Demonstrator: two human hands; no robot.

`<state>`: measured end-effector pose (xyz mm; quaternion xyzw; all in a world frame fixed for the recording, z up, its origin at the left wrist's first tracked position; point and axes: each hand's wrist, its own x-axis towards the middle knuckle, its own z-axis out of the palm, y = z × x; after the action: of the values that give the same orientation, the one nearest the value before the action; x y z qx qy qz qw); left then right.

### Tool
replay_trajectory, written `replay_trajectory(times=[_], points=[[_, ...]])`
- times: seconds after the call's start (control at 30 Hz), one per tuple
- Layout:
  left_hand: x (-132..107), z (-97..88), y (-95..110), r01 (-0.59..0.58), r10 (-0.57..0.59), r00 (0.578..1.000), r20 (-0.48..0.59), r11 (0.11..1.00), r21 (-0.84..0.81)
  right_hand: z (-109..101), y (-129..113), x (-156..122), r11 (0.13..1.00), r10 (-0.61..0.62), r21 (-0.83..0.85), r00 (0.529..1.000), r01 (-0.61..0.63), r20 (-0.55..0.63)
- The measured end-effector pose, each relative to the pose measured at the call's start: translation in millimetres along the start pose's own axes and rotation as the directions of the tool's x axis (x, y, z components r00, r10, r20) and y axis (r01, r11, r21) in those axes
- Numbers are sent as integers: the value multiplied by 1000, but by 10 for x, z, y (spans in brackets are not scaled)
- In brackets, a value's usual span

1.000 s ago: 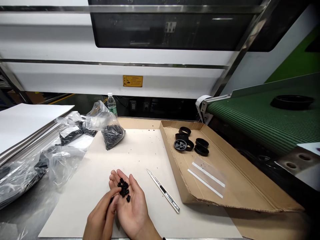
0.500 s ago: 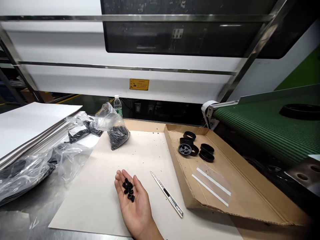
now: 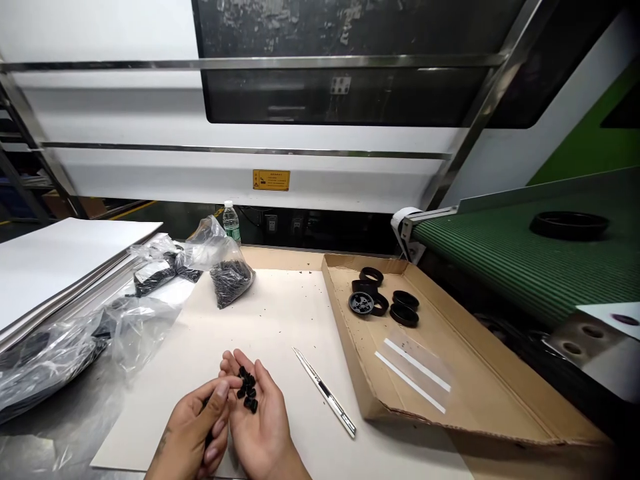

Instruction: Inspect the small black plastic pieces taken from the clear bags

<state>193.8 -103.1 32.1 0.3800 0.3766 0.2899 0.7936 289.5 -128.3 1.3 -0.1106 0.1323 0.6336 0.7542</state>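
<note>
My right hand [image 3: 265, 427] lies palm up and cupped over the pale sheet, holding a small heap of black plastic parts [image 3: 247, 390]. Against its left edge is my left hand [image 3: 200, 423], its fingers curled and thumb pressed to the index finger near the heap. Something dark shows between those fingers, too hidden to name. To the right of the hands a slim silver utility knife [image 3: 325, 393] rests on the sheet [image 3: 165, 413]. A clear bag of small black parts [image 3: 231, 280] sits farther back.
At right, a shallow cardboard box [image 3: 480, 380] holds several black rings [image 3: 405, 315] and a clear strip-marked bag [image 3: 415, 373]. Beyond it, a green conveyor belt [image 3: 500, 247] carries another black ring [image 3: 569, 225]. More plastic bags [image 3: 135, 333] lie at left; a water bottle [image 3: 231, 223] stands behind.
My left hand has come in from outside the view and now meets the right palm. The right hand, still holding the parts, appears slightly lower in the shifted view.
</note>
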Motion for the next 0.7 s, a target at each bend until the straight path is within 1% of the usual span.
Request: replay_trajectory(times=[0.17, 0.27, 0.37, 0.5, 0.57, 0.63, 0.7], points=[[206, 111, 15, -98, 84, 992, 96, 983, 156, -2, 10, 11, 999, 18, 34, 1000, -18, 3], [287, 135, 11, -96, 75, 990, 122, 980, 174, -19, 15, 16, 997, 20, 69, 1000, -20, 13], [293, 125, 26, -78, 52, 990, 130, 976, 205, -34, 22, 24, 993, 27, 110, 999, -30, 28], [211, 109, 83, -70, 45, 993, 108, 969, 235, -27, 24, 20, 990, 32, 133, 999, -36, 31], [145, 94, 114, -64, 49, 996, 78, 977, 203, -22, 18, 11, 990, 19, 136, 999, -23, 31], [65, 58, 134, -42, 39, 999, 26, 991, 123, -23, 8, 3, 993, 11, 116, 999, -15, 36], [-25, -5, 138, 10, -9, 1000, -28, 1000, 17, -28, 1, -1, 996, 2, 89, 999, -6, 39]])
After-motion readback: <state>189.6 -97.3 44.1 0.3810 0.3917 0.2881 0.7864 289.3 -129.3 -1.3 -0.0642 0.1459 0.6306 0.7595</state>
